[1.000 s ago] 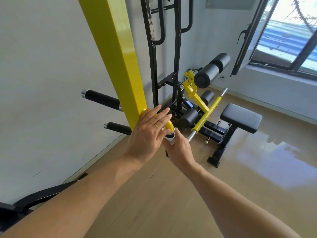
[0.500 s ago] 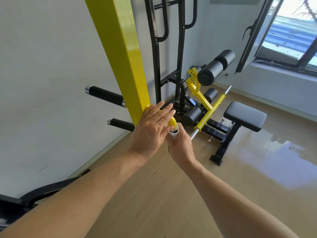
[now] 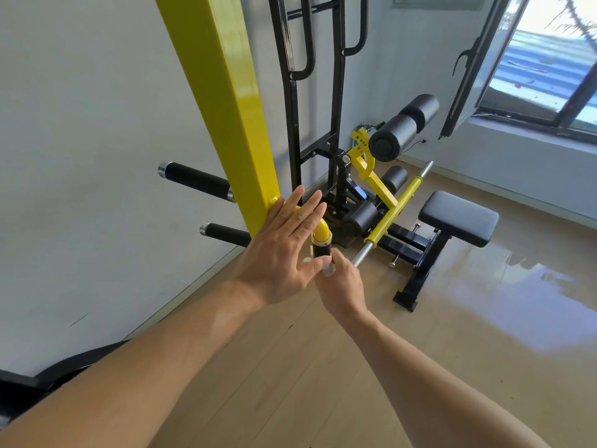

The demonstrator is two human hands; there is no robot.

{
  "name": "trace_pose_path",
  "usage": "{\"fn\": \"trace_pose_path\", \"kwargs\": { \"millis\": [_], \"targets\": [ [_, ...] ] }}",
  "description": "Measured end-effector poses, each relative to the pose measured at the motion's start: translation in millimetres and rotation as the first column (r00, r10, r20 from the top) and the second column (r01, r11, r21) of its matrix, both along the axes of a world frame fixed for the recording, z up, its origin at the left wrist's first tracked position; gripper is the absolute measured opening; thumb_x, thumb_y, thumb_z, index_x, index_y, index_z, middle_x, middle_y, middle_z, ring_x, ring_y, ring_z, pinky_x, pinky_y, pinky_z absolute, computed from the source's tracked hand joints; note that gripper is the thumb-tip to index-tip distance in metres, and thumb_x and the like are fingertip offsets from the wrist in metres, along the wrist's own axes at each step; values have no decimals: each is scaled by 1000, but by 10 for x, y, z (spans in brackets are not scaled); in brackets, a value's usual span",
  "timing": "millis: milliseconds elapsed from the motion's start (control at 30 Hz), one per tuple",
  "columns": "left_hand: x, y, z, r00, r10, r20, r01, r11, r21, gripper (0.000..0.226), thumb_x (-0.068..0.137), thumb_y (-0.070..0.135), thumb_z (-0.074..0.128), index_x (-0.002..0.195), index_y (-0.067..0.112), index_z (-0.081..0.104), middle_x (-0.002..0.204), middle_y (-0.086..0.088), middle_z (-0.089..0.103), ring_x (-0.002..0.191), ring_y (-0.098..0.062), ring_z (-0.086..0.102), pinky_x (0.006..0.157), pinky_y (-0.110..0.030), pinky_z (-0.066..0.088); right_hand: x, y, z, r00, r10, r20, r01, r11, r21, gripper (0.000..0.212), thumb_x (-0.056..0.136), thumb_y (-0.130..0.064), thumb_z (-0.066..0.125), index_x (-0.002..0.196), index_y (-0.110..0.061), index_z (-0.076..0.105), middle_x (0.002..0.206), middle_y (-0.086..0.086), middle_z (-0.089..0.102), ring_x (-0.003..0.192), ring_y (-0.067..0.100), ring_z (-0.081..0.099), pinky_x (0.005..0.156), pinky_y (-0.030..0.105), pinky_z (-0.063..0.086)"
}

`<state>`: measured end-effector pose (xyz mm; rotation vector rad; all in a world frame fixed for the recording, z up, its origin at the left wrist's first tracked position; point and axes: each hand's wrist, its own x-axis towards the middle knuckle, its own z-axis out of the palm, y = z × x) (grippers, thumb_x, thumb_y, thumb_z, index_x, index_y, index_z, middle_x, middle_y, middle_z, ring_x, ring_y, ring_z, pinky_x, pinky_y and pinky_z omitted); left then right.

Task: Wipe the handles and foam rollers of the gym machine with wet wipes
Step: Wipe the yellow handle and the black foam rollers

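The step in hand looked to be wiping the short black-sleeved handle (image 3: 321,250) that hung from the curved yellow tube on the tall yellow steel post (image 3: 232,101). The right hand (image 3: 340,282) was wrapped round the handle's lower end with a white wet wipe (image 3: 328,270) in its grip, while the left hand (image 3: 284,247) lay flat, fingers spread, over the yellow bend, holding nothing. I judged that the next move called for the still-untouched black handles (image 3: 193,181) and black foam rollers (image 3: 395,134) nearer the wall.
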<state>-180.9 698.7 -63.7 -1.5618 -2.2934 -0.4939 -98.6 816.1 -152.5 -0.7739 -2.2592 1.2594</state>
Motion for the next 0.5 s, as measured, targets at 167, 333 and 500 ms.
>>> {"fn": "trace_pose_path", "kwargs": {
  "millis": [167, 333, 500],
  "targets": [
    [0, -1, 15, 1000, 2, 26, -1, 1000, -14, 92, 91, 71, 47, 160, 16, 20, 169, 3, 11, 156, -17, -2, 127, -47, 8, -1, 9, 111, 987, -63, -146, 72, 996, 59, 29, 85, -48, 72, 110, -35, 73, 99, -11, 72, 93, 14, 62, 81, 35, 50],
    [19, -16, 41, 999, -5, 39, 6, 999, -35, 105, 83, 83, 43, 160, 16, 17, 169, 4, 7, 156, -16, -5, 127, -46, 4, 88, -58, 147, 989, -88, -122, 101, 989, 105, 34, 87, -40, 74, 121, -36, 71, 104, -4, 74, 100, 16, 61, 80, 32, 43],
    [14, -33, 57, 999, -17, 28, 20, 997, -80, 113, 80, 85, 43, 161, 14, 10, 170, 3, 2, 156, -18, -7, 127, -49, 5, 139, -72, 122, 983, -137, -123, 152, 981, 118, 37, 88, -40, 73, 125, -40, 69, 104, -1, 74, 101, 18, 61, 81, 31, 40]
  ]
}}
